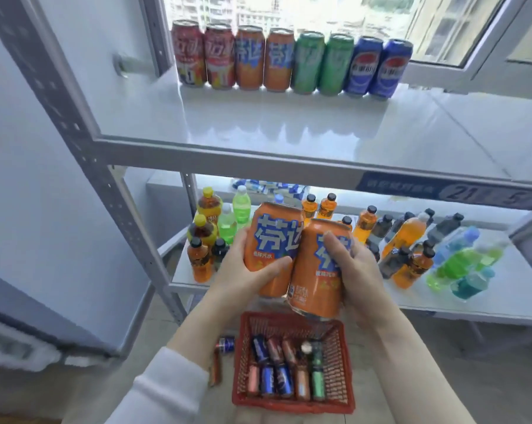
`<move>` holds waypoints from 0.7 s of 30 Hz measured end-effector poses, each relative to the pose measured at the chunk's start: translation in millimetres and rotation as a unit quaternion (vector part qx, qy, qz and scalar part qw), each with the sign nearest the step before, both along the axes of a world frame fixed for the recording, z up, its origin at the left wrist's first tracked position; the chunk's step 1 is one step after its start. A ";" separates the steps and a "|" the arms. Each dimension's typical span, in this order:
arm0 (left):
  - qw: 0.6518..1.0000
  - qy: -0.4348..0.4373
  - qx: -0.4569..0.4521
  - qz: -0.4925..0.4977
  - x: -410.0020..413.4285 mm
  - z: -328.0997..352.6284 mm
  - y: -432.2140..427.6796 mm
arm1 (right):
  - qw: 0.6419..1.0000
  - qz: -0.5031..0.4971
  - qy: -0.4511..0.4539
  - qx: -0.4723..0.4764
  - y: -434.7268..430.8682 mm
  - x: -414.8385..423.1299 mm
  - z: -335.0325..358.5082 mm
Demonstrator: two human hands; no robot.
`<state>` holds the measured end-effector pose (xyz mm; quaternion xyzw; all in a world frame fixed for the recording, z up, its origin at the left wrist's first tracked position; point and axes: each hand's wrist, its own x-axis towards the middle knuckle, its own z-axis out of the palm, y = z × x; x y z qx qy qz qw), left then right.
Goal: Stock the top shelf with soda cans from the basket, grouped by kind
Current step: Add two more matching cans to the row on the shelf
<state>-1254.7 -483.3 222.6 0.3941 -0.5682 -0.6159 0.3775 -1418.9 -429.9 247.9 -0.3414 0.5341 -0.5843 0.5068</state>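
Here, label by label:
Left hand [243, 270]: fingers clamped round an orange aluminium soda can with blue lettering [272, 249], held upright and tilted slightly, above the basket.
Right hand [355, 267]: fingers wrapped tight on a second orange soda can [318, 270], leaning left and touching the first.
Top shelf [258, 123]: white glossy board; at its far edge stands a row of eight cans, from left two red cans [203, 55], two orange cans [263, 59], two green cans [323, 64], two blue cans [378, 68], side by side.
Red plastic mesh basket [292, 362]: near, on the floor, holding blue, red, orange and green cans lying down.
Stray cans [225, 345]: just left of the basket, on the floor.
Lower shelf [488, 298]: coloured plastic bottles [411, 240], upright and toppled.
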 end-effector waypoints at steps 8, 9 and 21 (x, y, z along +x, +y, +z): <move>0.997 0.013 -0.078 0.017 -14.9 59.5 -42.2 | 0.997 -0.005 0.041 -0.067 -44.7 -15.0 59.1; 0.996 0.019 -0.088 0.020 -18.6 66.6 -48.9 | 0.996 -0.003 0.046 -0.079 -51.8 -18.7 66.3; 0.983 0.007 -0.166 0.073 -39.6 104.2 -131.0 | 0.981 0.041 0.111 -0.156 -142.4 -50.4 113.1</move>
